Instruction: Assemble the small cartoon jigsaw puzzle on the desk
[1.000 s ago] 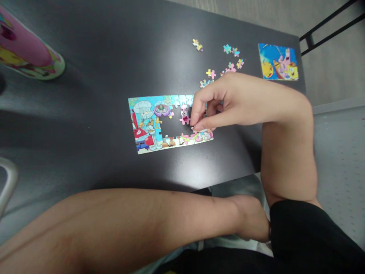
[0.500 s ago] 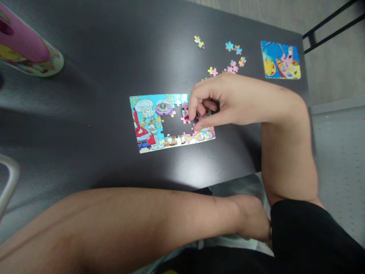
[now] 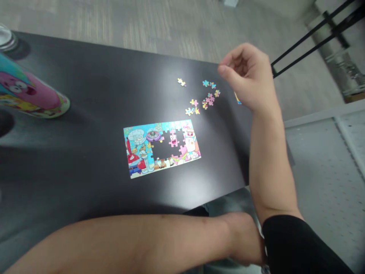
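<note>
My right hand [image 3: 248, 74] is raised over the far right corner of the table. Its fingers are curled, the thumb close to the index fingertip, and nothing shows between them. Partly hidden beneath it lies a small picture card [image 3: 238, 99]. My left forearm stretches across the bottom, and my left hand [image 3: 246, 238] rests beside my right sleeve with its fingers out of sight. A cartoon jigsaw puzzle [image 3: 137, 152] lies flat on the table with a dark gap in its middle. Inside that gap sits a pink puzzle piece [image 3: 173, 139]. Loose puzzle pieces [image 3: 210, 99] are scattered beyond the puzzle.
A colourful cylindrical can [image 3: 42, 91] lies or leans at the left of the dark table [image 3: 94, 83]. Behind it is a clear round object [image 3: 7, 38] at the table's far corner. Black metal bars [image 3: 310, 42] stand past the right edge.
My right hand has left the puzzle and moved up and right, over the picture card, its thumb and index finger now closer. The view has tilted up, showing more floor. The pink piece stays in the gap.
</note>
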`<state>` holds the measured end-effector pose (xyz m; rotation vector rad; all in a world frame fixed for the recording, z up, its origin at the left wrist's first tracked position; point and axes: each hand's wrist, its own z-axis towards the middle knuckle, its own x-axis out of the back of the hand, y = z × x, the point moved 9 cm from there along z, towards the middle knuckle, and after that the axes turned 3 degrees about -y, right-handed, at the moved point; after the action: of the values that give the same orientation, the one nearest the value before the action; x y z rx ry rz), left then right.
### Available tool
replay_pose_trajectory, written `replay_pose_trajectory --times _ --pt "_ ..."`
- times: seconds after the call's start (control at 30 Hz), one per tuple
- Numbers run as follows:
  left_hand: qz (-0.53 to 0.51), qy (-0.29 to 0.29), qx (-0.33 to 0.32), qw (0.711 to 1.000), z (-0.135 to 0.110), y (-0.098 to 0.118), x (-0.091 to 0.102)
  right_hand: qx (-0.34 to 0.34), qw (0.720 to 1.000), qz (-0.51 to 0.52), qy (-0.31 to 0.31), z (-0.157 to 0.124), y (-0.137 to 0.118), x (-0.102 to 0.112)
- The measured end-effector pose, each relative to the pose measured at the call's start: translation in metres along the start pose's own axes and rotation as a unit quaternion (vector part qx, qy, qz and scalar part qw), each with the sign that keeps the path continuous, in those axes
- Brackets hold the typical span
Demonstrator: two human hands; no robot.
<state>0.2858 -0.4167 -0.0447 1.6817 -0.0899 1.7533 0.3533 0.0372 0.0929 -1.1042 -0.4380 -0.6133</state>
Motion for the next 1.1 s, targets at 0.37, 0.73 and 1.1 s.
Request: replay_pose_trajectory --times 0.37,0.73,1.1 --pt "0.015 -0.007 0.008 1.000 0.003 -0.005 -0.024 -0.087 0.978 -0.164 -0.094 0.000 0.051 -0.010" --pt "0.032 -0.020 0.001 0.999 -0.003 -0.002 -0.025 -0.088 0.978 -0.147 -0.120 -0.002 0.066 -0.026" --pt "0.015 0.037 -0.018 0.999 0.005 0.001 -0.027 -0.063 0.978 -0.142 -0.136 0.000 0.053 -0.040"
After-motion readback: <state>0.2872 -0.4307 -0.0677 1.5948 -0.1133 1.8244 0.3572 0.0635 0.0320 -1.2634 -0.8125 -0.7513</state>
